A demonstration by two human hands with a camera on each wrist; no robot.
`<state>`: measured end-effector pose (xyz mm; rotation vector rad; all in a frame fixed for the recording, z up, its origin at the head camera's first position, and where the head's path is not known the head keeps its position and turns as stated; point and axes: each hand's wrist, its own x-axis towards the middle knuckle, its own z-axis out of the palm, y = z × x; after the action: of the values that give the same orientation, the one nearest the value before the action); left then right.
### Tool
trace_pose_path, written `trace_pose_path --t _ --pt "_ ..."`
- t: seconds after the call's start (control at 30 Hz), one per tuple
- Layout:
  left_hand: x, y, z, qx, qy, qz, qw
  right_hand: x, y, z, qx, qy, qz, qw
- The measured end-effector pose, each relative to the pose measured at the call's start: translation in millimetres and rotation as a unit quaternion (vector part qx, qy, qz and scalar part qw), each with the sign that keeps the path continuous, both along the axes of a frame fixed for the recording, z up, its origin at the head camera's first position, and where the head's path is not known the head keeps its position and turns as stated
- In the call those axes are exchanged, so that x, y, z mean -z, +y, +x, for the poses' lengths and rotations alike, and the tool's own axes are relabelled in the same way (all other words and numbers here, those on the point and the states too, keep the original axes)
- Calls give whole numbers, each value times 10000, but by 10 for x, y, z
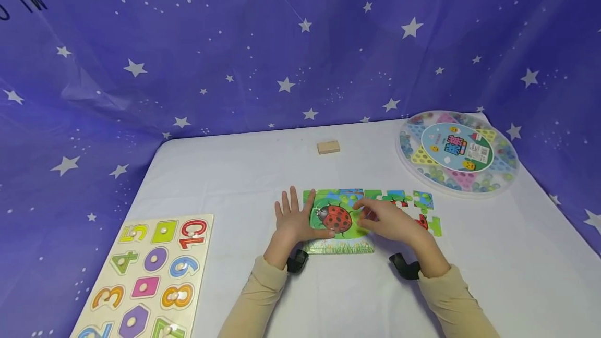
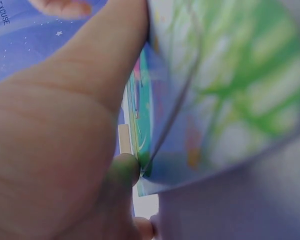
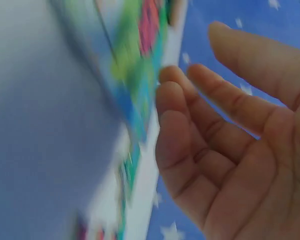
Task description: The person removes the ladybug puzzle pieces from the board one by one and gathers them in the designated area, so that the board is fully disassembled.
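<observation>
A ladybug picture board (image 1: 335, 218) lies on the table in front of the person. With fingers and thumb spread, the left hand (image 1: 293, 223) rests over the board's left edge; its thumb reaches across the lower part of the picture. The right hand (image 1: 389, 218) hovers around the board's right edge, fingers loosely bent. In the right wrist view, nothing sits between the fingers of the right hand (image 3: 230, 135). Loose-looking jigsaw pieces (image 1: 424, 200) extend right of the board, partly hidden beneath the right hand. Up close, the left wrist view shows the board's blurred grass print (image 2: 250, 75).
A small wooden block (image 1: 328, 147) lies behind the board. At the back right sits a round Chinese checkers set (image 1: 457, 153) with marbles. A number and shape peg board (image 1: 155, 260) occupies the front left. Starry purple cloth (image 1: 263, 56) hangs behind the white table (image 1: 244, 171).
</observation>
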<state>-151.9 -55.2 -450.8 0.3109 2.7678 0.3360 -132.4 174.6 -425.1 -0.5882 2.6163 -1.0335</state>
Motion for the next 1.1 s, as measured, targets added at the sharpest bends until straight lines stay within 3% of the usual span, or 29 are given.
trace_pose_path --t 0.17,0.33,0.83,1.1 --pt "-1 -41 -2 61 46 -271 9996 112 -429 -18 -406 278 161 9987" --pt "-21 -52 -12 119 89 -430 9990 149 -668 -58 -428 254 321 9982" --pt "19 -46 -3 75 12 -386 9992 205 -662 -102 -481 -28 192 9987" --pt "32 15 10 111 46 -158 9998 228 -615 -99 -287 246 120 9992"
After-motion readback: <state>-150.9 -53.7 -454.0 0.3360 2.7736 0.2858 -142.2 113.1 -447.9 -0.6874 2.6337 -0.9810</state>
